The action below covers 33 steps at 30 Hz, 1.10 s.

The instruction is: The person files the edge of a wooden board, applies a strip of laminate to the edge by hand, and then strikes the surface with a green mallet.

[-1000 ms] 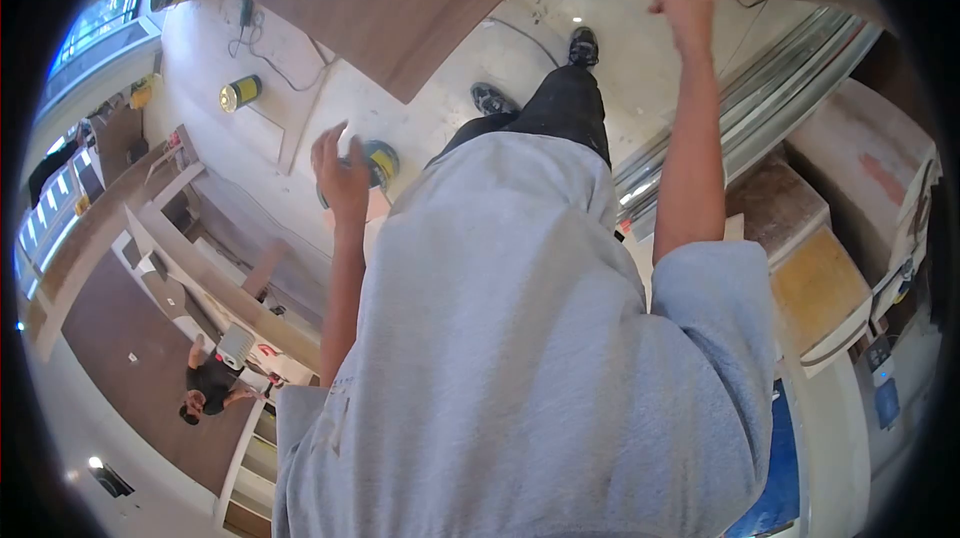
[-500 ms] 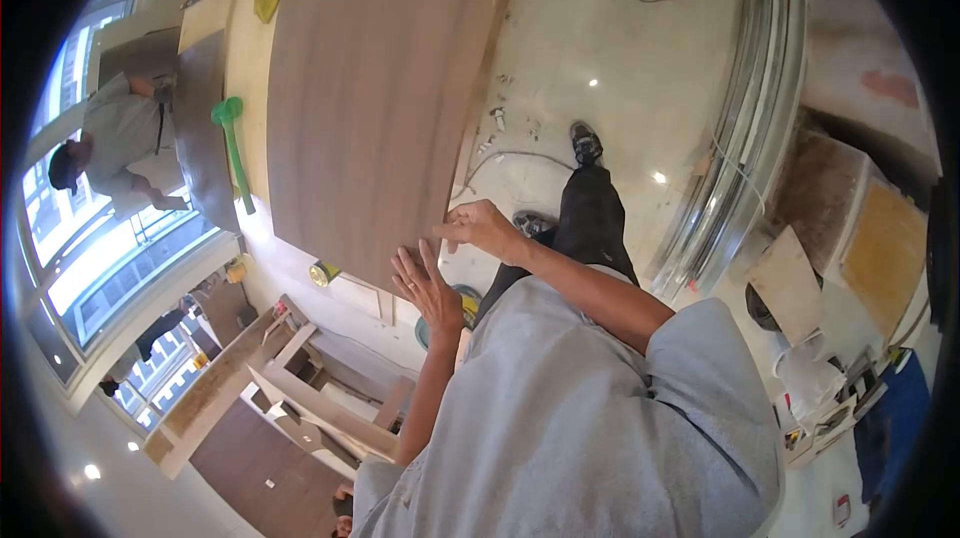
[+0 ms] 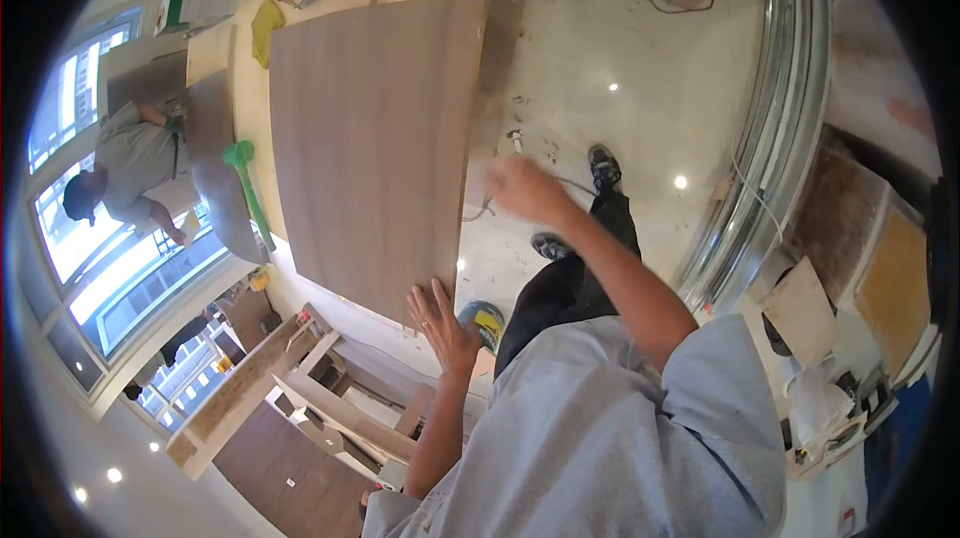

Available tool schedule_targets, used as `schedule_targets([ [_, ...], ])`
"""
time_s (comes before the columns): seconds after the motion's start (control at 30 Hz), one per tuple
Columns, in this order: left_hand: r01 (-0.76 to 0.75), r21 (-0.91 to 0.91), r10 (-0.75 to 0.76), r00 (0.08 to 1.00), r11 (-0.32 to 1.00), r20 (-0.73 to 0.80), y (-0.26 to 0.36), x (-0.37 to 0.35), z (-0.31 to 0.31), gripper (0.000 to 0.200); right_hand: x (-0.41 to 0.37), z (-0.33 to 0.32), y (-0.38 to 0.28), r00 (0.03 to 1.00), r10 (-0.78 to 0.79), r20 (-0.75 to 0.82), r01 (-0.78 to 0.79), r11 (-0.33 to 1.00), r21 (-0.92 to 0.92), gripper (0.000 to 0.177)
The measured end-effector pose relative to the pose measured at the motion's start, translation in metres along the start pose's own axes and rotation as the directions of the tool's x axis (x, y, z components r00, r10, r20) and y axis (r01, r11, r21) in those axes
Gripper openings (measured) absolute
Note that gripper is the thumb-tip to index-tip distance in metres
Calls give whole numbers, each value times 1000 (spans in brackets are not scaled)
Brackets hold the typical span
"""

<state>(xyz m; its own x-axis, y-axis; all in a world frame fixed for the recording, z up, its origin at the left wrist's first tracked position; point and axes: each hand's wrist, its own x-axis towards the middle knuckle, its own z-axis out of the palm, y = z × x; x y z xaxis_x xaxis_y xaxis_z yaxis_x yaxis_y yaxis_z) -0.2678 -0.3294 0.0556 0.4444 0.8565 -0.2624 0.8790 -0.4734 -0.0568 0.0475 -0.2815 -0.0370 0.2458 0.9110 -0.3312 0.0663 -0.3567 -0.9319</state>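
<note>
pale counter [image 3: 254, 108] stretches beyond the left grip [image 3: 437, 326], bearing the brown panel [image 3: 370, 148]; that grip is open, fingers spread on the panel's near corner. the right grip [image 3: 525, 190], blurred, is just beside the panel's edge, its closure impossible to tell. left of both grips lies a green mallet [image 3: 247, 178].

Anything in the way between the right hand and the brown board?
Nothing visible stands between the blurred right hand and the nearby long edge of the brown board; the left hand is at the near end.
</note>
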Motion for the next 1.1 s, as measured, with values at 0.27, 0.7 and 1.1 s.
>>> schedule_targets([
  [0.27,34,-387,-105,981,921,-162,-2,102,-33,69,102,-123,-66,938,-48,-344,-22,980,-199,32],
  [0.7,113,-140,-156,926,984,-344,37,310,-37,68,130,-127,-75,941,1,-339,-49,990,-132,28],
  [1.1,112,-175,-168,923,978,-346,38,311,-34,67,191,-228,-18,742,-191,-643,48,971,-233,38],
])
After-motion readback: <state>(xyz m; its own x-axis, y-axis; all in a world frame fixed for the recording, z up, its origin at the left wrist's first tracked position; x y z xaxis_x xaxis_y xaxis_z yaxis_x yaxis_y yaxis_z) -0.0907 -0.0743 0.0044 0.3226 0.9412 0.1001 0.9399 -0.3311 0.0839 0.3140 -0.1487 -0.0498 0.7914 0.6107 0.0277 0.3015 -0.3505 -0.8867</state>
